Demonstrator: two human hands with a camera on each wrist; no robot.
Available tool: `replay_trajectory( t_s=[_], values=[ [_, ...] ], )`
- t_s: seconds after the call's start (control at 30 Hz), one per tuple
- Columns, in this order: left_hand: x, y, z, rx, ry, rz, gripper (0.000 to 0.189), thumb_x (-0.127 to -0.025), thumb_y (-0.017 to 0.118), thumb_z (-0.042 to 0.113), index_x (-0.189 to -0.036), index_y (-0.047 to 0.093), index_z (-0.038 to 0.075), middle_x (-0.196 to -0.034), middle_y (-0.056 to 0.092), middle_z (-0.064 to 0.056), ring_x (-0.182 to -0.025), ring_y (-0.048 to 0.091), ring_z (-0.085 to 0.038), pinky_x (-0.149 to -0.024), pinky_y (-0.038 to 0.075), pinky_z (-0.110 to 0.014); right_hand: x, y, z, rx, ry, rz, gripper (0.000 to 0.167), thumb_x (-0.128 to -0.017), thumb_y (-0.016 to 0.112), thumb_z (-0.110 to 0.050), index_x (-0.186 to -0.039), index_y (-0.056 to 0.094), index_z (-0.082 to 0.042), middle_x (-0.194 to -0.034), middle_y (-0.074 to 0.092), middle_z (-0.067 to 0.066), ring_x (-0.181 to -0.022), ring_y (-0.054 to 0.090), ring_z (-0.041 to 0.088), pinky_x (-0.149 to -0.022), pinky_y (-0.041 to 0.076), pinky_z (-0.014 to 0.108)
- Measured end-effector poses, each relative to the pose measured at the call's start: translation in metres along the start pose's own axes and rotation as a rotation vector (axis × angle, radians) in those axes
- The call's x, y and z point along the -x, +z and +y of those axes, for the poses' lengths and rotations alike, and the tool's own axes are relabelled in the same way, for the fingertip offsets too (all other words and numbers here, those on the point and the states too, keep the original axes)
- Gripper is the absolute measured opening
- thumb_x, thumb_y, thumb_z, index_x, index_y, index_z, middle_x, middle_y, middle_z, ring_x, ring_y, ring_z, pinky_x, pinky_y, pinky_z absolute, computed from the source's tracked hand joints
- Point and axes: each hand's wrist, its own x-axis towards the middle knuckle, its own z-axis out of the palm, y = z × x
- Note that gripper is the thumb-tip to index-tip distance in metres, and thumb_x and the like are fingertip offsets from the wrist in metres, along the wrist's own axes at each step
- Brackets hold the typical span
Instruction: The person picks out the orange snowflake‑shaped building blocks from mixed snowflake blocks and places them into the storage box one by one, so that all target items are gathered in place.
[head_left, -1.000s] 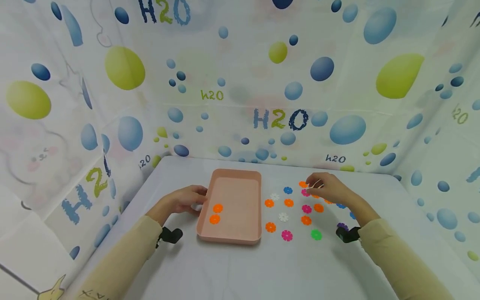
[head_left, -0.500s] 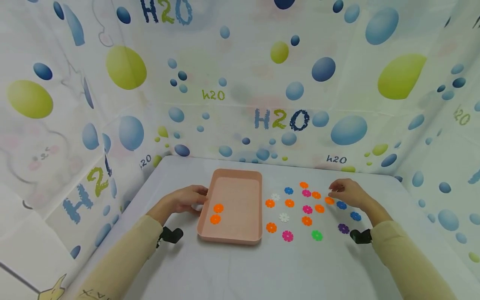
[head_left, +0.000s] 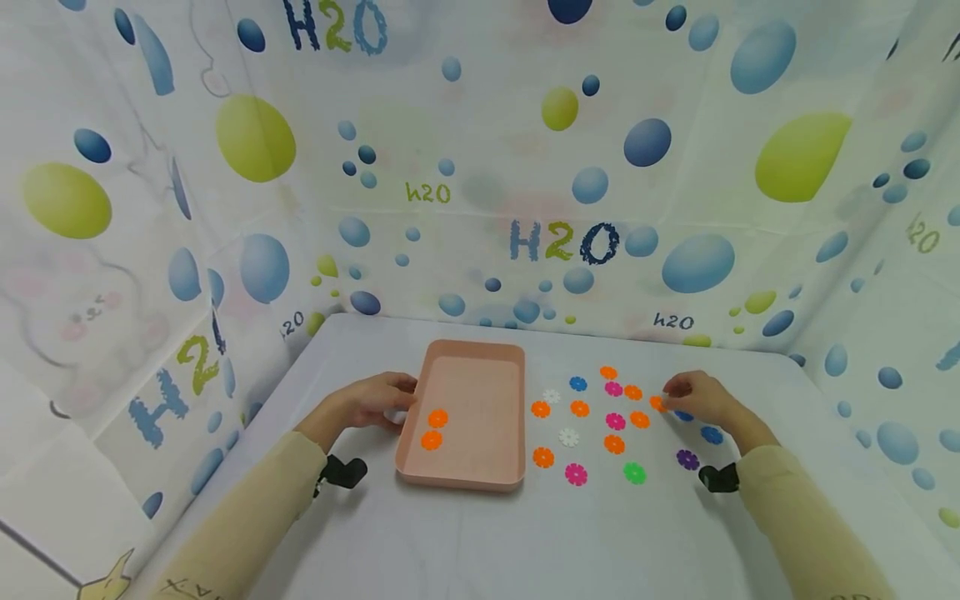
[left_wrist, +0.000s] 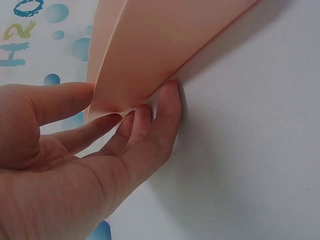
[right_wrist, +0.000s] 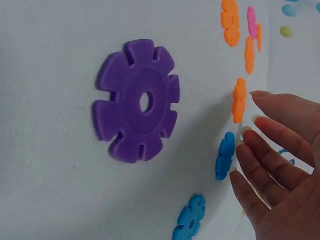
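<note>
My left hand point(head_left: 367, 400) holds the left edge of a pink rectangular tray point(head_left: 461, 485); in the left wrist view its thumb is at the rim and its curled fingertips meet the outer wall and bottom edge. Inside the tray lie two orange flower-shaped discs point(head_left: 438, 418). To the right, my right hand point(head_left: 702, 398) is low over the table, fingertips close to an orange disc point(head_left: 657, 403). The right wrist view shows thumb and fingers spread apart beside that disc, with a blue disc point(right_wrist: 225, 156) by the other fingertips and a notched purple disc point(right_wrist: 127, 95) nearer the camera.
Several more flower-shaped discs lie scattered between tray and right hand: pink point(head_left: 576, 474), white point(head_left: 569, 437), green point(head_left: 634, 473) and orange point(head_left: 543, 457). A white cloth point(head_left: 450, 550) covers the table. Printed curtains point(head_left: 480, 167) stand behind and at both sides.
My right hand has moved right from the back orange and pink discs, then lowered toward the orange disc by the blue one. The left hand stays on the tray.
</note>
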Motion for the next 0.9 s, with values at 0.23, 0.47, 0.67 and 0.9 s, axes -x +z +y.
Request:
replay_trajectory(
  t_s=[0.23, 0.47, 0.67, 0.9],
  values=[
    [-0.0018, 0.0013, -0.0007, -0.007, -0.007, 0.0, 0.059, -0.098, 0.061, 0.008, -0.151, 0.037, -0.005, -0.154, 0.038, -0.023, -0.127, 0.043, -0.039, -0.098, 0.054, -0.055, -0.002, 0.0061, 0.0047, -0.006, 0.039, -0.001, 0.042, -0.094, 0.073, -0.025, -0.121, 0.064, 0.006, -0.108, 0.066, 0.018, -0.097, 0.058, 0.031, -0.092, 0.055, 0.049],
    [-0.001, 0.0008, 0.0018, -0.021, -0.007, -0.002, 0.061, -0.099, 0.061, 0.009, -0.152, 0.036, -0.005, -0.156, 0.035, -0.024, -0.128, 0.043, -0.04, -0.099, 0.054, -0.055, -0.0034, 0.0054, 0.0027, -0.024, 0.035, -0.023, 0.04, -0.094, 0.072, -0.022, -0.122, 0.063, 0.005, -0.11, 0.065, 0.017, -0.099, 0.057, 0.03, -0.093, 0.054, 0.049],
    [0.0011, 0.0001, 0.0045, -0.027, -0.009, 0.001, 0.06, -0.1, 0.059, 0.009, -0.153, 0.035, -0.005, -0.156, 0.035, -0.024, -0.128, 0.043, -0.04, -0.099, 0.053, -0.055, -0.0043, 0.0044, 0.0003, -0.018, 0.039, -0.027, 0.038, -0.095, 0.072, -0.023, -0.121, 0.063, 0.004, -0.111, 0.064, 0.017, -0.098, 0.057, 0.03, -0.093, 0.054, 0.049],
    [0.0022, 0.0016, 0.0034, -0.02, -0.012, 0.004, 0.059, -0.1, 0.059, 0.009, -0.152, 0.035, -0.005, -0.155, 0.037, -0.024, -0.127, 0.043, -0.039, -0.099, 0.054, -0.055, -0.0065, 0.0063, 0.0042, -0.028, -0.009, 0.013, 0.033, -0.095, 0.071, -0.02, -0.116, 0.064, 0.004, -0.108, 0.065, 0.017, -0.097, 0.058, 0.031, -0.091, 0.056, 0.046]
  ],
)
